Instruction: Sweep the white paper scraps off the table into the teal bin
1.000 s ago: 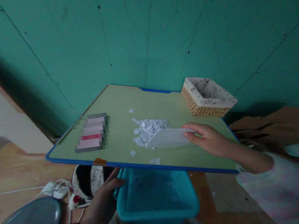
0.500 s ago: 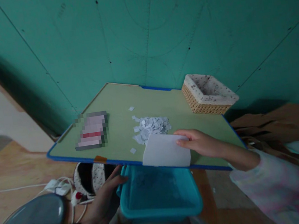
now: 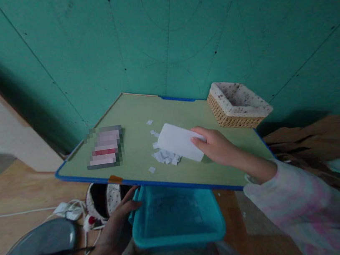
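one tabletop, one card, two hands

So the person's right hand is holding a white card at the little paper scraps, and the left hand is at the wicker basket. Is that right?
Not quite: the head view shows the left hand at the side of the blue tub, not at the wicker basket. The right hand does hold a white card at the paper scraps.
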`<state>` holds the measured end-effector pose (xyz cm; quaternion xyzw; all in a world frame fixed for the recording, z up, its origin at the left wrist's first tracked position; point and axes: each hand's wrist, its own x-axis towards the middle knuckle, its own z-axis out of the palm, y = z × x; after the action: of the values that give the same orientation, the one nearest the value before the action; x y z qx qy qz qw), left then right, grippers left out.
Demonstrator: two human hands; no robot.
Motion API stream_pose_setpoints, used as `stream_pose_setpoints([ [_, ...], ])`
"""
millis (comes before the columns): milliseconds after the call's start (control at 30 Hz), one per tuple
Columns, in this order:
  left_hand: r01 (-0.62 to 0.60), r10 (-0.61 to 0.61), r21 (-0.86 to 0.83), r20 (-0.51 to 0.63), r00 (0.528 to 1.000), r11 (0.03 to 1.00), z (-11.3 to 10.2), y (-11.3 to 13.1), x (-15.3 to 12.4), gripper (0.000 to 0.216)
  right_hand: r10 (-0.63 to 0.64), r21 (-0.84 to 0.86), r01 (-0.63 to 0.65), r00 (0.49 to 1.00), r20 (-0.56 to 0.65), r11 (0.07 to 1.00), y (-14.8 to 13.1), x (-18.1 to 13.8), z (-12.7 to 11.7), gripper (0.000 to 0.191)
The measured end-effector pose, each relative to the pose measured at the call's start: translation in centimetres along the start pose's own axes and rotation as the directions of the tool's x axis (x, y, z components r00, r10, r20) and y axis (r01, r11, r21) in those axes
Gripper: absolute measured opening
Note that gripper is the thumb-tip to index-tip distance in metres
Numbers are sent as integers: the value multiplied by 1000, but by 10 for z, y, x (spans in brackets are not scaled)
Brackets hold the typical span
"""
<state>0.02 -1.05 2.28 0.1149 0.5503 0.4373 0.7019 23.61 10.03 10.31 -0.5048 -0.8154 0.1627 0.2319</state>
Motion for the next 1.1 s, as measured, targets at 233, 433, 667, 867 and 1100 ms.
stream_pose_setpoints([
  [233, 4, -4, -18, -12, 1000, 1000, -3, 2, -1, 67, 238, 154, -214, 958, -160, 965, 66, 42, -17, 30],
  [433, 7, -8, -19, -33, 999, 1000, 6, 2, 1, 68, 466, 367, -437, 885, 12, 821, 106, 70, -11, 29],
  [667, -20, 20, -17, -4, 1000, 1000, 8, 4, -1, 65, 477, 493, -533, 843, 248, 687, 102, 66, 3, 28],
  [867, 0, 0, 4, -56, 998, 1000, 9, 4, 0, 65, 427, 580, -570, 821, 378, 582, 92, 41, 7, 17],
  [1100, -6, 5, -7, -102, 995, 1000, 15, 4, -1, 65, 391, 663, -619, 784, 482, 422, 79, 21, 8, 11],
])
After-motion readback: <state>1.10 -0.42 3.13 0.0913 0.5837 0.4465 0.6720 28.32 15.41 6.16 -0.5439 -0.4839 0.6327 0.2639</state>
